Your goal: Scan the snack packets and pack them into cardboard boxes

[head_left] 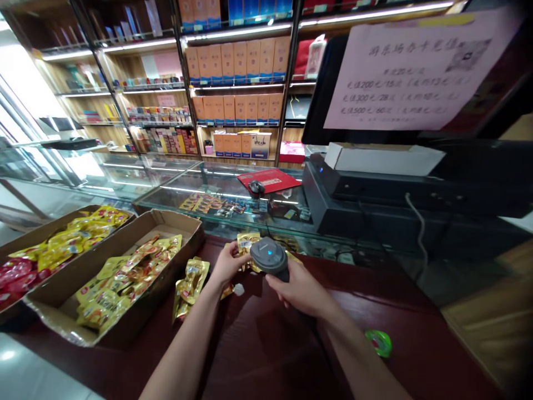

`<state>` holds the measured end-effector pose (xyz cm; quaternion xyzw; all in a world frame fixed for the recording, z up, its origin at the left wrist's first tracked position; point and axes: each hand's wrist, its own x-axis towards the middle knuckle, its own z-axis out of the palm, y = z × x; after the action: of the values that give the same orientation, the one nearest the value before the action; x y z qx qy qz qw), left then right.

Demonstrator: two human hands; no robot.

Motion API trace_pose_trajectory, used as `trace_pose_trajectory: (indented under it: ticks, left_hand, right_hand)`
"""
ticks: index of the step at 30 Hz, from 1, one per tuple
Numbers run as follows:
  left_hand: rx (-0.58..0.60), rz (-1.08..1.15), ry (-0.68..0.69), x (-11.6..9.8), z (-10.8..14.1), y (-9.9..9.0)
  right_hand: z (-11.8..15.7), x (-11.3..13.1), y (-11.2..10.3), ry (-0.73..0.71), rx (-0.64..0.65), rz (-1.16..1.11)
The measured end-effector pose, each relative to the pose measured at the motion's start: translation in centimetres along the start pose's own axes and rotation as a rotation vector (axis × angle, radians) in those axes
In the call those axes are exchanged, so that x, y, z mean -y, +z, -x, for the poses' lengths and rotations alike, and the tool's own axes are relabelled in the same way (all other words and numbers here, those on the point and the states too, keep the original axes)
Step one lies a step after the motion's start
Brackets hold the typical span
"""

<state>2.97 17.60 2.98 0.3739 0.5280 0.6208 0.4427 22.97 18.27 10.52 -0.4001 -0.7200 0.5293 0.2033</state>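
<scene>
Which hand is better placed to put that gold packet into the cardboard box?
Left, probably: the left hand holds the gold packet and sits nearer the cardboard box, while the right hand grips a handheld scanner.

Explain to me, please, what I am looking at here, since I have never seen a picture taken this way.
This single picture comes from a camera worn on a person's head, looking forward and down, so the two arms are the person's own. The right hand grips a handheld scanner, and the left hand holds a gold packet just beside it. On the dark red counter sit a cardboard box full of similar packets and a few loose ones. Behind is a glass case.
</scene>
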Motion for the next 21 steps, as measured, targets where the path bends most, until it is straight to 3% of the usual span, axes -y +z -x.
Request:
trace_pose_trajectory:
  ticks: [5,12,21]
  left_hand:
    - [0.031,0.077,-0.050,0.1,0.6,-0.3]
    - [-0.065,0.095,-0.026,0.5,1.1,-0.5]
    - [-0.080,0.065,-0.010,0.5,1.1,-0.7]
  right_hand:
    - [-0.3,-0.6,0.4,-0.001,0.012,-0.014]
    - [-0.2,-0.1,0.8,-0.062,0.008,0.020]
    - [-0.3,-0.5,1.0,-0.023,0.039,-0.024]
